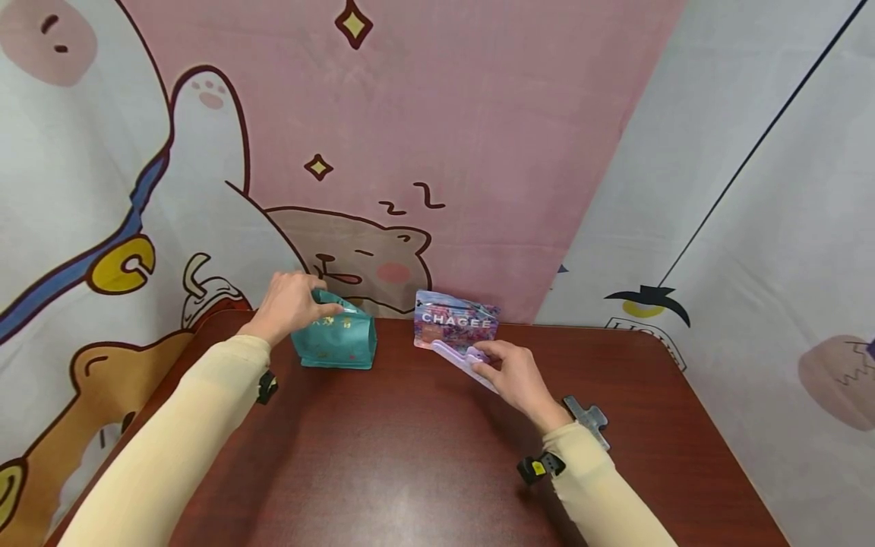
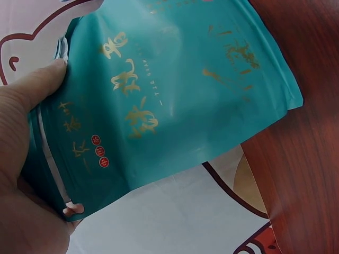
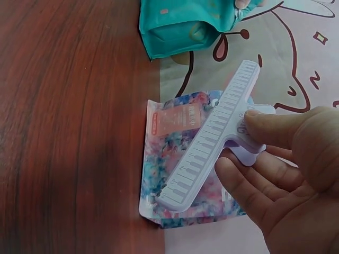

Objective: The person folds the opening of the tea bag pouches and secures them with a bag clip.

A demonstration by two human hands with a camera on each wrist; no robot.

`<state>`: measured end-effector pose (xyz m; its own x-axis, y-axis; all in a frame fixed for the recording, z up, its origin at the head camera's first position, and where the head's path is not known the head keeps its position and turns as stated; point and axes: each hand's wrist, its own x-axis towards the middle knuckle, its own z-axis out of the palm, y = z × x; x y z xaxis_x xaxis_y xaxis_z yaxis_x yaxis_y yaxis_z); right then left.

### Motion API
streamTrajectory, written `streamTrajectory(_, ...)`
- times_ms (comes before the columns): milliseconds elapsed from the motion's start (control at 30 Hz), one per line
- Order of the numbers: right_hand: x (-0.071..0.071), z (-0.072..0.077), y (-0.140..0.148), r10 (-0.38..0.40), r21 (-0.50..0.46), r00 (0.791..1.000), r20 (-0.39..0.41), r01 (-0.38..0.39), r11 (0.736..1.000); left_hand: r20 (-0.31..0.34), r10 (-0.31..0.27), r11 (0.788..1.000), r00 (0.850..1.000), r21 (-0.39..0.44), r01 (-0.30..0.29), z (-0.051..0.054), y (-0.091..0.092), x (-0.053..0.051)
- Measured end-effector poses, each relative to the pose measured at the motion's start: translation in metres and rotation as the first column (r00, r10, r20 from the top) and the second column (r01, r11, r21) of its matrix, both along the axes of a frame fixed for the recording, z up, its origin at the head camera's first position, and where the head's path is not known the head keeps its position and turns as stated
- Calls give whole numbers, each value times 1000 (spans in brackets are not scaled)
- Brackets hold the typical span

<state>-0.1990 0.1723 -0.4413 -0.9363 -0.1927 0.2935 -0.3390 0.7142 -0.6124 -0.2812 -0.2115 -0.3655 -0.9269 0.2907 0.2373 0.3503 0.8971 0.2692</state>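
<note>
The teal bag (image 1: pixel 335 342) with gold lettering stands near the table's back edge. My left hand (image 1: pixel 290 304) grips its top edge, and in the left wrist view the thumb presses the folded top of the teal bag (image 2: pixel 175 95). My right hand (image 1: pixel 516 376) pinches a lilac clip (image 1: pixel 461 363) by its handle. In the right wrist view the long clip (image 3: pixel 212 143), printed with piano keys, is held in front of the colourful CHAGEE pouch (image 3: pixel 175 143); whether they touch I cannot tell. That pouch (image 1: pixel 454 317) stands at the back, right of the teal bag.
A grey clip (image 1: pixel 588 420) lies on the brown table (image 1: pixel 403 456), beside my right forearm. A printed cloth (image 1: pixel 478 152) with cartoon animals hangs close behind the table's back edge and along both sides.
</note>
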Motion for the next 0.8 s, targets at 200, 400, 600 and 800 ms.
streamTrajectory(200,-3,2,-7,7,-12,1000,5,-7,1000,-10,3,1000,1000,-8,-3,-1,-1,-1)
streamTrajectory(400,-7,1,-13,9,-8,1000,-15,-9,1000,-15,1,1000,1000,-5,-1,-1,0,-1)
streamTrajectory(600,-10,2,-18,8,5,1000,-23,-8,1000,-15,-5,1000,1000,-2,5,-1,-1,0)
streamTrajectory(800,-9,7,-23,12,-3,1000,6,-12,1000,-18,-7,1000,1000,-3,7,-1,-2,-1)
